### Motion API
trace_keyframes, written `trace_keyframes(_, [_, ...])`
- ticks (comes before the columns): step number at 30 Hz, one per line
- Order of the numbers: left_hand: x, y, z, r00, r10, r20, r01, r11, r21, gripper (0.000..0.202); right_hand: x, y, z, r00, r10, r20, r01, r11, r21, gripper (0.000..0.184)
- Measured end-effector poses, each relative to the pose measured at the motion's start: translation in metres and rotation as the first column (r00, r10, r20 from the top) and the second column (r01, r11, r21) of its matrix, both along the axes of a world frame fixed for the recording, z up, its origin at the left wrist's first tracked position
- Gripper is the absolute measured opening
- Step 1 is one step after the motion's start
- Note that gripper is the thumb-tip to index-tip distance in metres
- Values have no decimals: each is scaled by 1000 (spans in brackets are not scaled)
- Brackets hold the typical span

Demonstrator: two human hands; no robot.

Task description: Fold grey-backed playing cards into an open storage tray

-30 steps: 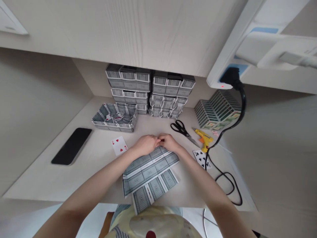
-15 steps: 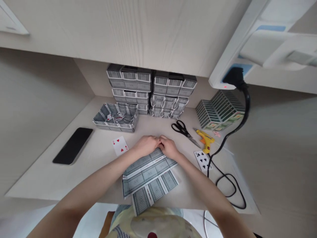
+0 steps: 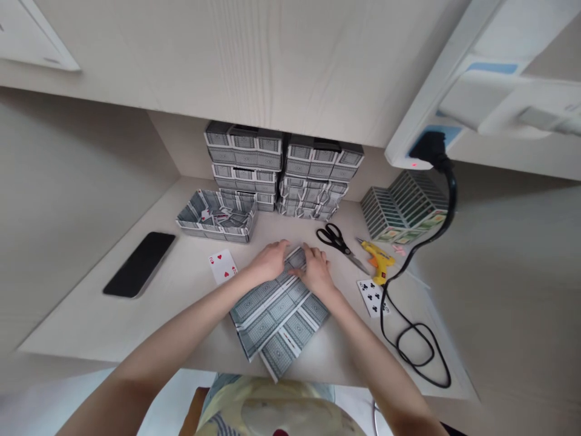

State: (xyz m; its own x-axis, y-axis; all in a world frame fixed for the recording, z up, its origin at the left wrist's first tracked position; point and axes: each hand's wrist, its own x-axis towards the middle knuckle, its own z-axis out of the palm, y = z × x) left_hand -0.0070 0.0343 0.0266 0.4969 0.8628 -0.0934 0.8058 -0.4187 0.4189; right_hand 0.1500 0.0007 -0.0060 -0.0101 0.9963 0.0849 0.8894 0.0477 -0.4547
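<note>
A panel of joined playing cards (image 3: 272, 309), grey patterned backs up, lies at a slant on the desk before me, with raised folded strips and a flap at the near end. At its far left edge is my left hand (image 3: 270, 261), index finger stretched out and the other fingers partly hidden. Across the far right corner of the panel lies my right hand (image 3: 316, 272), its thumb on the surface and its fingers spread along the outer edge. A two of hearts card (image 3: 222, 264) sits face up beside my left forearm.
Behind stand stacked card-covered boxes (image 3: 247, 148) and an open card tray (image 3: 215, 230) with small pieces inside. A phone (image 3: 140, 264) lies left. To the right are scissors (image 3: 338, 239), a yellow glue gun (image 3: 380, 260), a six of clubs card (image 3: 371, 297), a black cable (image 3: 408, 324) and card stacks (image 3: 403, 209).
My hands have come apart from the pinch at the panel's far edge. The panel has turned counter-clockwise, and my right hand now spreads over its far corner. The view has shifted slightly.
</note>
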Motion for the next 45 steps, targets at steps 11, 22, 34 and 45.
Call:
trace_keyframes(11, [-18, 12, 19, 977, -196, 83, 206, 969, -137, 35, 15, 23, 6, 948, 54, -313, -118, 975, -188, 20])
trace_keyframes(22, [1, -1, 26, 992, 12, -122, -1, 996, 93, 22, 19, 26, -8, 866, 26, -500, -121, 980, -160, 22])
trace_keyframes(34, [-9, -69, 0, 939, -284, -192, 319, 930, 182, 58, 7, 27, 1, 978, -52, 200, 78, 990, -119, 42])
trace_keyframes(45, [-19, -68, -13, 937, -297, -182, 320, 941, 113, 59, 11, 27, -2, 947, -44, 317, 77, 993, -95, 47])
